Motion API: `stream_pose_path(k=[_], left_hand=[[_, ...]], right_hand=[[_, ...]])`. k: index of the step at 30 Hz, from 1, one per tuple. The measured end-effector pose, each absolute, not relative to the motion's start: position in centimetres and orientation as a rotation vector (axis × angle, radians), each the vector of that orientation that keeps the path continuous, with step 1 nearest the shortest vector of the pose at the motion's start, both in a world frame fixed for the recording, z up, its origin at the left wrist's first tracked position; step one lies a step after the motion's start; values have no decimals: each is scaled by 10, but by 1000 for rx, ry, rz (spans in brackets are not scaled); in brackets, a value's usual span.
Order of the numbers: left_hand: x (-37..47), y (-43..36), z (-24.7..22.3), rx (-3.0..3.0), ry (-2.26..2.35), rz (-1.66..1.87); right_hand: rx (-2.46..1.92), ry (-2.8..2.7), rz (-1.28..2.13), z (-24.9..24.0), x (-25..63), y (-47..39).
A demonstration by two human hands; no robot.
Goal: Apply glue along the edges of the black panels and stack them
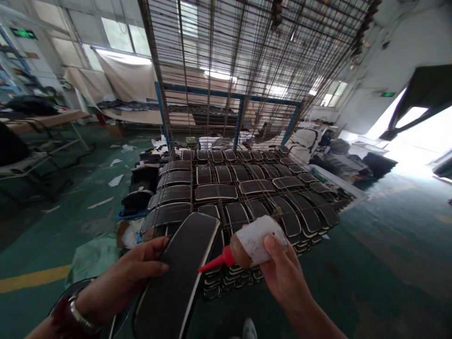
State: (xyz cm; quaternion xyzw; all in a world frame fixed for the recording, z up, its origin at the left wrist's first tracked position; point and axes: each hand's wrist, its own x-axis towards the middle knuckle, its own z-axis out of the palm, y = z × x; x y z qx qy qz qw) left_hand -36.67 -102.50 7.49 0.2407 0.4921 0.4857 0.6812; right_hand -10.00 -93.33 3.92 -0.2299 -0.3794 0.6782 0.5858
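Note:
My left hand (148,261) grips the left edge of a long black panel (180,263), its thumb lying on the dark face. A pale strip runs along the panel's right edge. In my right hand (282,263) is a squeeze bottle (256,240) with a white label, brownish contents and a red pointed nozzle. The bottle is tilted to the left, and its nozzle tip is at the pale right edge of the panel. Whether the tip touches the edge I cannot tell.
Similar black panels (215,192) lie in rows on a wire rack (226,89) whose upper shelves are raised. A green sheet (95,256) is on the floor at the left. Tables (45,122) stand farther left, and white bundles (303,141) sit behind on the right.

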Motion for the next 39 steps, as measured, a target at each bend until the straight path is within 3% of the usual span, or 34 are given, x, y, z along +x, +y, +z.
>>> stream_pose_path(k=[15,39], left_hand=[[-367,-1021,75,574,1144,1087],[-364,-1013,71,209,1332,1482]], right_hand=[[-394,-1068,1656,38,-96,-953],[-359,-1086,1601,29,-95,-947]])
